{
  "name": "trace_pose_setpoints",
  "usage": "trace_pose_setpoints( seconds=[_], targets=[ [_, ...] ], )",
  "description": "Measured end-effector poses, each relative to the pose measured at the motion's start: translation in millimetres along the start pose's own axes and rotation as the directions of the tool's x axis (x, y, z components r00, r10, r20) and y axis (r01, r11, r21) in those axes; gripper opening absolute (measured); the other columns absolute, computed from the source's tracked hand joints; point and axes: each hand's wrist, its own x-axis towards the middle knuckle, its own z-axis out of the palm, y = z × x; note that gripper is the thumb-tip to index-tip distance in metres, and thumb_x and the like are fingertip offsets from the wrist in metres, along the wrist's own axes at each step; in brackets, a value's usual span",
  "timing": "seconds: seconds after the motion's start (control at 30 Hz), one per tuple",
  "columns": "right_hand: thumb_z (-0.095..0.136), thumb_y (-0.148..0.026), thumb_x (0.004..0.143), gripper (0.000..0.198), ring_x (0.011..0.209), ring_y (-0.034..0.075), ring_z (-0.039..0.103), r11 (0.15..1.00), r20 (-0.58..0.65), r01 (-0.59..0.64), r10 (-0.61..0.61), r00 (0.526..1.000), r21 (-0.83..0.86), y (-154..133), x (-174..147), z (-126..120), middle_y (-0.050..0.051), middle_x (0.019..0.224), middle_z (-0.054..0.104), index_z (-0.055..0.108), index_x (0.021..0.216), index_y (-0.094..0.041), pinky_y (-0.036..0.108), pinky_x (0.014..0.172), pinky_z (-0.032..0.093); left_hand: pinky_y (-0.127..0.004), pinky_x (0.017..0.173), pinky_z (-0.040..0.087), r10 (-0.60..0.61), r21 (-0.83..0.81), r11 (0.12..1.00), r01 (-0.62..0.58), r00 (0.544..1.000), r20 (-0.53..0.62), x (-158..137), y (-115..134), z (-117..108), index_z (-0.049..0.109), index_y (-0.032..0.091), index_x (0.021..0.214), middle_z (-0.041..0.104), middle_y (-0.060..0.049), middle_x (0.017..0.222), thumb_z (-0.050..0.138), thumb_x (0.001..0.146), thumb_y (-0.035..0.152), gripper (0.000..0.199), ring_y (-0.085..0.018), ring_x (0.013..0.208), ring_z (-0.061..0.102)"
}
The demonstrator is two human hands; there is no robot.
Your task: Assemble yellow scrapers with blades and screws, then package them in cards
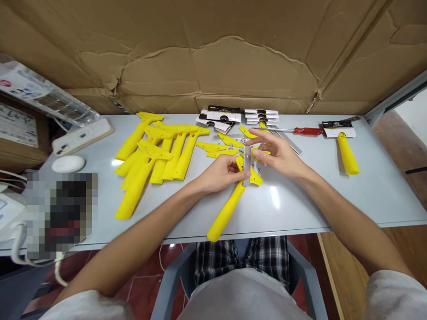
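My left hand is closed on a short metal scraper blade, thumb on its lower end. The blade stands roughly upright over the head of a yellow scraper handle, whose grip slants toward the table's front edge. Whether the left fingers also grip the handle is hidden. My right hand has its fingers spread around the blade's upper end; the fingertips are very close to it, and contact is unclear. Small screws and loose yellow clamp plates lie around and behind the hands.
Several yellow handles are piled at left. A red screwdriver, metal blades and stacked white-and-black sleeves lie at the back. A sleeved scraper rests at right. A phone and white oval object are at left.
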Motion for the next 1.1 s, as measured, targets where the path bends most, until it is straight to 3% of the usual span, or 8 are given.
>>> trace_pose_setpoints(
  seconds=[0.13, 0.3, 0.43, 0.53, 0.7, 0.9, 1.1],
  targets=[
    [0.081, -0.045, 0.086, 0.033, 0.087, 0.014, 0.063, 1.0, -0.03, -0.01, 0.009, 1.0, -0.012, 2.1, 1.7, -2.4, 0.008, 0.11, 0.074, 0.079, 0.106, -0.018, 0.028, 0.07, 0.055, -0.03, 0.061, 0.047, -0.001, 0.01, 1.0, 0.001, 1.0, 0.03, -1.1, 0.4, -0.1, 0.077, 0.019, 0.072, 0.07, -0.003, 0.07, 0.089, 0.077, 0.039, 0.024, -0.017, 0.062, 0.059],
    [0.084, -0.043, 0.083, 0.044, 0.072, 0.012, 0.06, 0.985, -0.093, -0.114, 0.127, 0.988, 0.131, 1.6, 1.7, -11.0, 0.003, 0.087, 0.068, 0.076, 0.12, -0.021, 0.029, 0.066, 0.053, -0.032, 0.068, 0.053, -0.041, -0.131, 0.991, 0.025, 0.992, -0.119, 2.1, -6.0, 1.7, 0.079, 0.018, 0.083, 0.077, -0.007, 0.083, 0.092, 0.075, 0.047, 0.033, -0.021, 0.073, 0.068],
    [0.087, -0.044, 0.078, 0.038, 0.072, 0.013, 0.062, 0.946, -0.198, -0.12, 0.185, 0.963, 0.302, 3.8, 6.1, -16.0, 0.002, 0.082, 0.064, 0.073, 0.106, -0.021, 0.035, 0.074, 0.059, -0.034, 0.077, 0.059, -0.067, -0.363, 0.931, -0.031, 0.965, -0.254, 7.8, -13.1, 3.7, 0.078, 0.015, 0.095, 0.081, -0.011, 0.1, 0.091, 0.076, 0.054, 0.045, -0.023, 0.085, 0.075],
    [0.088, -0.043, 0.074, 0.039, 0.081, 0.015, 0.066, 0.919, -0.293, -0.079, 0.203, 0.934, 0.385, 5.6, 11.2, -17.7, 0.002, 0.087, 0.065, 0.067, 0.1, -0.023, 0.038, 0.084, 0.062, -0.038, 0.085, 0.061, -0.078, -0.464, 0.883, -0.068, 0.954, -0.289, 11.0, -15.7, 4.7, 0.077, 0.014, 0.096, 0.082, -0.014, 0.102, 0.088, 0.078, 0.061, 0.051, -0.025, 0.092, 0.078],
    [0.091, -0.04, 0.069, 0.042, 0.09, 0.017, 0.069, 0.891, -0.326, -0.084, 0.249, 0.912, 0.446, 7.8, 13.2, -11.6, 0.003, 0.092, 0.068, 0.067, 0.098, -0.022, 0.034, 0.08, 0.061, -0.04, 0.089, 0.061, -0.076, -0.463, 0.883, -0.082, 0.947, -0.312, 11.7, -16.1, 5.9, 0.077, 0.012, 0.095, 0.082, -0.014, 0.098, 0.089, 0.075, 0.064, 0.057, -0.026, 0.094, 0.078],
    [0.093, -0.047, 0.067, 0.045, 0.075, 0.011, 0.062, 0.931, -0.299, -0.098, 0.21, 0.931, 0.35, 15.3, 8.3, 8.5, 0.002, 0.089, 0.069, 0.072, 0.096, -0.02, 0.029, 0.07, 0.058, -0.039, 0.088, 0.061, -0.088, -0.45, 0.89, -0.078, 0.937, -0.337, 10.2, -15.2, 7.4, 0.075, 0.012, 0.092, 0.08, -0.012, 0.092, 0.092, 0.075, 0.058, 0.052, -0.026, 0.095, 0.078],
    [0.093, -0.047, 0.068, 0.044, 0.072, 0.011, 0.063, 0.948, -0.297, -0.096, 0.19, 0.936, 0.303, 11.4, 5.3, 14.0, 0.002, 0.085, 0.068, 0.071, 0.093, -0.019, 0.03, 0.072, 0.062, -0.038, 0.083, 0.062, -0.089, -0.434, 0.897, -0.088, 0.924, -0.372, 9.4, -12.5, 9.9, 0.074, 0.012, 0.088, 0.079, -0.011, 0.088, 0.093, 0.073, 0.057, 0.05, -0.025, 0.092, 0.077]
  ],
)
